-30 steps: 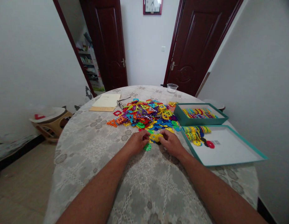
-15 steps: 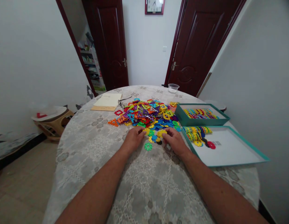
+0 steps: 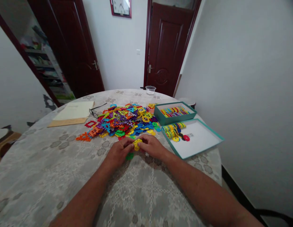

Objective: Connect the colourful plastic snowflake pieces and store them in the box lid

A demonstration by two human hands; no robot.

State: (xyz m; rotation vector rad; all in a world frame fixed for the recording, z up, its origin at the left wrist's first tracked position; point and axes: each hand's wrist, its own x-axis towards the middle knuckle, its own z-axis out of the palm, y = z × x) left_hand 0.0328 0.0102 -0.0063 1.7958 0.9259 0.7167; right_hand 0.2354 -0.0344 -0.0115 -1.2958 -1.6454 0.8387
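A pile of colourful plastic snowflake pieces (image 3: 124, 121) lies on the round table (image 3: 66, 164). My left hand (image 3: 119, 153) and my right hand (image 3: 151, 146) meet just in front of the pile, fingers pinched together on a yellow snowflake piece (image 3: 137, 144). A green piece (image 3: 129, 156) lies on the cloth under my left fingers.
A teal box (image 3: 175, 113) with sorted pieces and its teal lid (image 3: 196, 140) holding a stack of pieces sit to the right. Glasses (image 3: 96, 110) and a tan folder (image 3: 73, 113) lie at the back left, a clear cup (image 3: 150, 90) at the far edge. Two dark doors stand behind.
My head has turned right, shifting everything leftward in view. My hands have closed together and now pinch a yellow piece between them.
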